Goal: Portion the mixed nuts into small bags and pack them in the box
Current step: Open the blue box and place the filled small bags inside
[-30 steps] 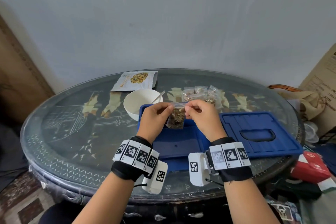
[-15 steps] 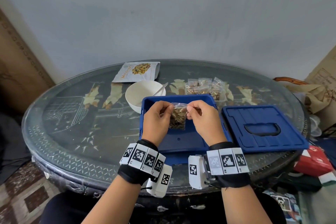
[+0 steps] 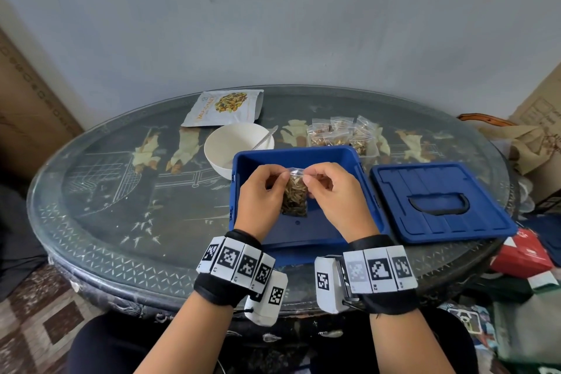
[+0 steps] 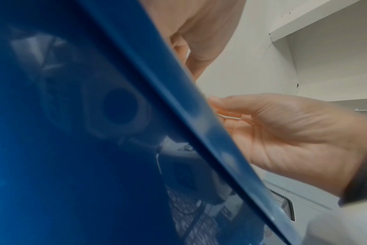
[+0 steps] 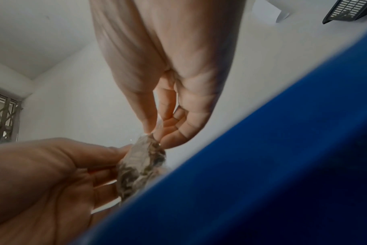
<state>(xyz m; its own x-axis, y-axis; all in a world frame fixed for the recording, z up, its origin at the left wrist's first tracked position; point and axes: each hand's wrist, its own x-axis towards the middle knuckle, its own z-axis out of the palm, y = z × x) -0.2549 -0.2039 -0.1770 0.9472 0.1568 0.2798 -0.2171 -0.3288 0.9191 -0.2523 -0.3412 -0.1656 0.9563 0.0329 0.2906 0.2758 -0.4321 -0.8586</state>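
Both hands pinch the top edge of 1 small bag (image 3: 294, 196) of nuts — the left hand (image 3: 261, 196) on its left corner, the right hand (image 3: 337, 196) on its right corner, thumb and forefinger of each closed on the clear plastic. In the right wrist view the right hand's fingertips (image 5: 157, 131) meet on the upper lip of the bag (image 5: 140, 165), with the left hand (image 5: 52, 174) just beside it, holding the other side. The left wrist view shows mostly the blue wall of the box (image 4: 73, 132) and the right hand (image 4: 293, 132) past it; the bag is not plain there.

From the fingers the bag hangs straight down, its long axis upright, its weight of nuts settled in the lower part. It hangs between the 2 hands and directly above the floor of the open box (image 3: 358, 167) (whether its bottom edge touches that floor I cannot tell). So the coming move turns on a short drop downward, with neither hand nearer than the other; the seal looks to be the step in hand before release.

Farther out lie the lid (image 3: 440, 200) to the right, a pile of filled bags (image 3: 340, 133) behind the box, the bowl (image 3: 233, 146) with a spoon, and the pouch (image 3: 224, 108) at the far side of the table (image 3: 106, 206).
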